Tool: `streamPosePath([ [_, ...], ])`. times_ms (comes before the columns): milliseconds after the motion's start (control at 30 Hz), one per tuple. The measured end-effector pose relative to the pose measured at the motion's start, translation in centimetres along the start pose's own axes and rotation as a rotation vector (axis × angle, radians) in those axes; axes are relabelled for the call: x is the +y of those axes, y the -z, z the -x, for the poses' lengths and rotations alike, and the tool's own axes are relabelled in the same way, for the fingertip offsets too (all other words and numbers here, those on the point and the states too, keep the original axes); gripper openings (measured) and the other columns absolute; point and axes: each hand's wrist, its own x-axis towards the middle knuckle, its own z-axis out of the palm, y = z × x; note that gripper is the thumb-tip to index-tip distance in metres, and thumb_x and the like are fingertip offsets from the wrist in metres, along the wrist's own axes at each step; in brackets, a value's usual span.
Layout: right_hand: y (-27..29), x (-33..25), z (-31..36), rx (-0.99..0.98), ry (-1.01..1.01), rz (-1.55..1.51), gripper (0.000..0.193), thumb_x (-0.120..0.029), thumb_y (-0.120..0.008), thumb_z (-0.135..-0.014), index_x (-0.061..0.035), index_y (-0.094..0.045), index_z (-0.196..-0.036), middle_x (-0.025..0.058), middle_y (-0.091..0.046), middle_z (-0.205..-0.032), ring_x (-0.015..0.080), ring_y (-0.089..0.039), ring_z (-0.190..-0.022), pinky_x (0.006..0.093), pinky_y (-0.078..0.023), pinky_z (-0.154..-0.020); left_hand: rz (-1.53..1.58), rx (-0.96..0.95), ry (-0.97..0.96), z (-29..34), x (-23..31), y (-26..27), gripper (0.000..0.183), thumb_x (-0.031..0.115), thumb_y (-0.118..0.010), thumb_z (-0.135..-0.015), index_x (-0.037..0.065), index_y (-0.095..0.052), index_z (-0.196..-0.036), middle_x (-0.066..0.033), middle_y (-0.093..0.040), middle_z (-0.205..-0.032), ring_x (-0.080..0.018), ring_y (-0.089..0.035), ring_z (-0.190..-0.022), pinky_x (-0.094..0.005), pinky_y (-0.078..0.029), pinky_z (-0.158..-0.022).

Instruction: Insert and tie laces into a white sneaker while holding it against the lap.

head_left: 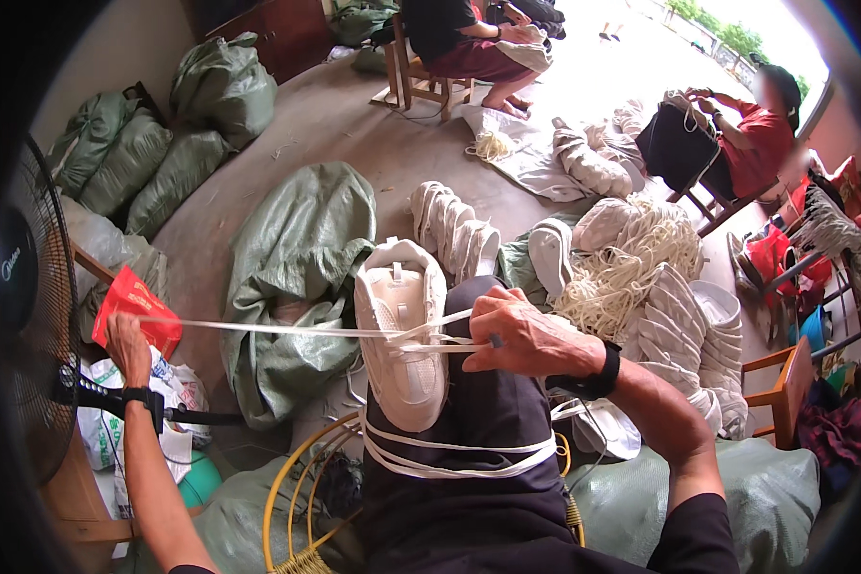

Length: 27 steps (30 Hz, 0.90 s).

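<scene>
A cream-white sneaker (413, 387) rests on my dark-trousered thigh, toe toward me, with a white shoelace (287, 330) threaded through its eyelets. My left hand (127, 346) is far out to the left, its fingers closed on one end of the lace, which runs taut and nearly level to the shoe. Just right of the shoe, my right hand (515, 335) is closed on other strands of the lace, which come out of the eyelets. More white laces (459, 467) are wound around my thigh below the toe.
A heap of loose laces (641, 258) and stacked shoe uppers (679, 335) lie to the right. Green woven sacks (301, 258) sit ahead and left. A fan (29, 277) stands close on the left. Two people (756, 143) sit on chairs farther off, handling shoes.
</scene>
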Motion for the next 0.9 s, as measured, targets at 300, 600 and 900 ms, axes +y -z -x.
streamPosePath([
  [300, -1.5, 0.6, -1.7, 0.118, 0.14, 0.112, 0.024, -0.032, -0.076, -0.077, -0.0108, -0.066, -0.079, 0.0067, -0.06, -0.093, 0.0269, -0.052, -0.1, 0.0435, -0.034, -0.09, -0.352, -0.059, 0.153, 5.3, -12.0, -7.2, 0.024, 0.01, -0.059, -0.093, -0.002, -0.061, -0.114, -0.0246, -0.057, -0.129, -0.0434, -0.053, -0.121, -0.0506, -0.041, -0.107],
  [600, -2.3, 1.1, -2.2, 0.102, 0.098, 0.007, 0.017, -0.025, -0.071, -0.08, -0.0095, -0.066, -0.075, 0.0069, -0.061, -0.089, 0.0257, -0.052, -0.1, 0.0435, -0.033, -0.09, 0.301, -0.584, 0.128, 4.6, 8.9, -5.1, 0.025, 0.011, -0.06, -0.092, 0.0, -0.062, -0.115, -0.0234, -0.056, -0.132, -0.0416, -0.052, -0.125, -0.047, -0.041, -0.109],
  [900, -1.3, 0.2, -2.5, 0.086, 0.11, 0.073, 0.013, -0.022, -0.075, -0.077, -0.0111, -0.069, -0.076, 0.006, -0.061, -0.086, 0.0263, -0.057, -0.098, 0.043, -0.038, -0.092, 0.98, -0.352, -0.425, 0.6, 36.9, 10.9, 0.035, 0.016, -0.075, -0.082, 0.009, -0.071, -0.116, -0.0166, -0.052, -0.143, -0.0364, -0.044, -0.136, -0.0478, -0.032, -0.113],
])
